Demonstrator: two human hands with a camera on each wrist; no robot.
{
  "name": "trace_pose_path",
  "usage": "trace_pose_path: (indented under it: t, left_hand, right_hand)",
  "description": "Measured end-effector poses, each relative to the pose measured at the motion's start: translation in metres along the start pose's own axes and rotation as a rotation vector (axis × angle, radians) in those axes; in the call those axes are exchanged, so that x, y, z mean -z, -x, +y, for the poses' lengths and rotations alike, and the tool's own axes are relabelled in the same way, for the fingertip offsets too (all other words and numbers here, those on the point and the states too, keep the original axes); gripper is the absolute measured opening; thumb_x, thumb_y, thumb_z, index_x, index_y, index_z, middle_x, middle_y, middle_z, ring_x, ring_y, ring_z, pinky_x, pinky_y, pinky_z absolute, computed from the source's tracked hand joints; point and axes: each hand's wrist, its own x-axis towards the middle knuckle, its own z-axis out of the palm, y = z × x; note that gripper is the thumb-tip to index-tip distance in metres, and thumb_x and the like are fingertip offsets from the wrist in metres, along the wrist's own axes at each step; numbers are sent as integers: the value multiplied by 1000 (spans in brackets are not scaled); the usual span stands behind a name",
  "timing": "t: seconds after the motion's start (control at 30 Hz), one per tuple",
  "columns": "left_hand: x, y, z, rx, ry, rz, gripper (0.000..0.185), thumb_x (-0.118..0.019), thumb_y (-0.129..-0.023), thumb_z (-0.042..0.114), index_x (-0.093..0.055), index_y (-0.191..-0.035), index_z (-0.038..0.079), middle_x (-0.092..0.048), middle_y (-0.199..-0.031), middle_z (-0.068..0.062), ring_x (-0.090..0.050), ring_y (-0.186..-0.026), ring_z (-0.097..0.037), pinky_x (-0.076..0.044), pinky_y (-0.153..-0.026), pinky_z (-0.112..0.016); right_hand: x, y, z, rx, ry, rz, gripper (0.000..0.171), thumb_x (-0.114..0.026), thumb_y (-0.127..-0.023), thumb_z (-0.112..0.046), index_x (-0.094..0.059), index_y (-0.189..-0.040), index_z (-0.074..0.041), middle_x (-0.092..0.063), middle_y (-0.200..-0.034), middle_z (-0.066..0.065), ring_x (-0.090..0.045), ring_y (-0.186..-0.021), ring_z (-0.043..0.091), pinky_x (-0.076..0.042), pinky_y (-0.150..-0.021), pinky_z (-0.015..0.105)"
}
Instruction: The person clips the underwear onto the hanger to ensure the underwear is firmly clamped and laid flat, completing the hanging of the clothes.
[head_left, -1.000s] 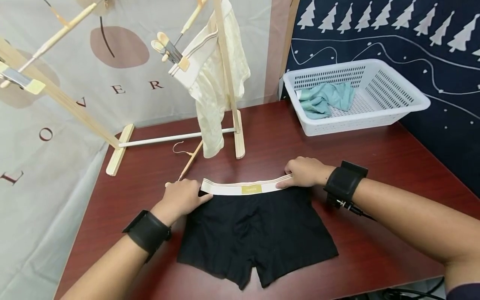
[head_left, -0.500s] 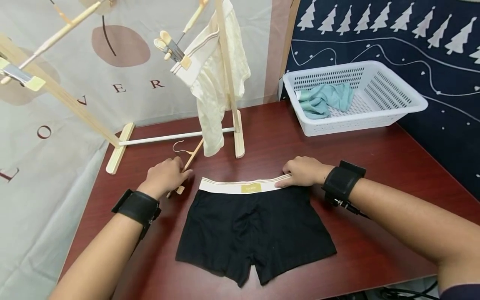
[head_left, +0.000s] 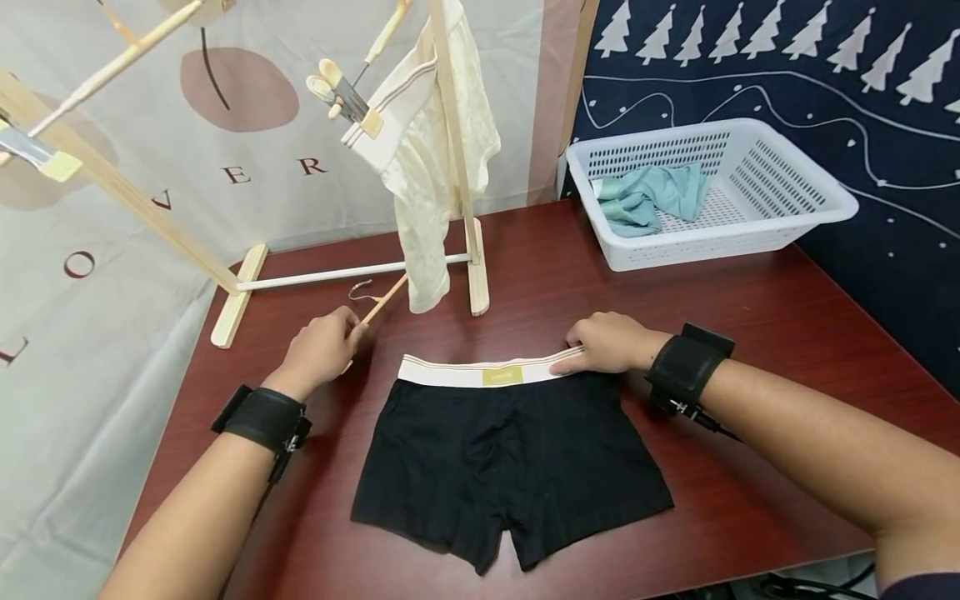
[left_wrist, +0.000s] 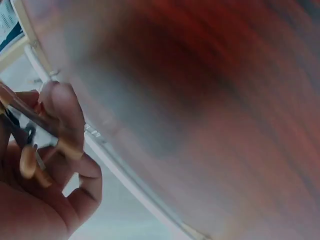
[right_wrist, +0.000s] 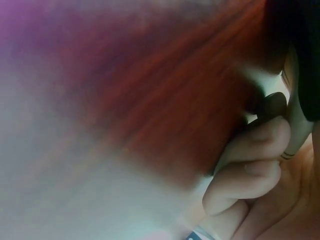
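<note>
A pair of black boxer briefs with a white waistband lies flat on the table. My right hand pinches the waistband near its right end; in the right wrist view the fingers curl against the white band. Left of the briefs, my left hand holds the near end of a thin wooden clip hanger. Its clip shows among the curled fingers in the left wrist view. The hanger's far end is hidden behind the hanging cream garment.
A wooden drying rack stands at the back left, with the cream garment clipped on it. Another clip hangs at far left. A white basket with a teal garment sits at the back right.
My left hand has let go of the waistband's left end, moved left and away from me, and taken hold of the hanger, shifting it slightly. My right hand has stayed on the waistband.
</note>
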Motion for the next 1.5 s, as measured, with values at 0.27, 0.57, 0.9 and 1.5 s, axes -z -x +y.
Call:
trace_pose_path:
  t: [0.27,0.57,0.9,1.5]
  left_hand:
    - [16,29,-8,-69,-65,189,26,-53,-104,28,-58,-108,2,-64,-71,-11,-53,-52,-20,-35,-46,-32]
    - [9,68,-8,-278,-197,300,15,-70,-94,19,-61,-97,7,-47,-51,4,-37,-44,-12,-32,-48,-31]
    - [-3,67,25,-483,-253,247,22,-76,-88,24,-60,-97,12,-52,-56,12,-43,-51,-3,-40,-69,-35]
    - [-26,-3,98,-621,-79,10,10,-59,-101,29,-58,-98,19,-42,-64,10,-41,-56,-6,-36,-70,-32]
  right_hand:
    - [0,1,0,-2,3,17,54,-71,-86,-56,-42,-58,-20,-29,-56,-7,-30,-52,10,-24,-52,26]
    - [1,3,3,-10,-17,-15,55,-69,-87,-57,-41,-58,-20,-30,-56,-7,-30,-52,10,-25,-53,26]
    - [20,4,7,-22,-132,165,50,-52,-100,-52,-59,-69,-14,-46,-59,-2,-45,-55,13,-37,-58,29]
    - [30,8,37,-267,-901,-122,59,-46,-104,-49,-22,-59,-20,-15,-58,-3,-17,-49,13,-21,-49,27]
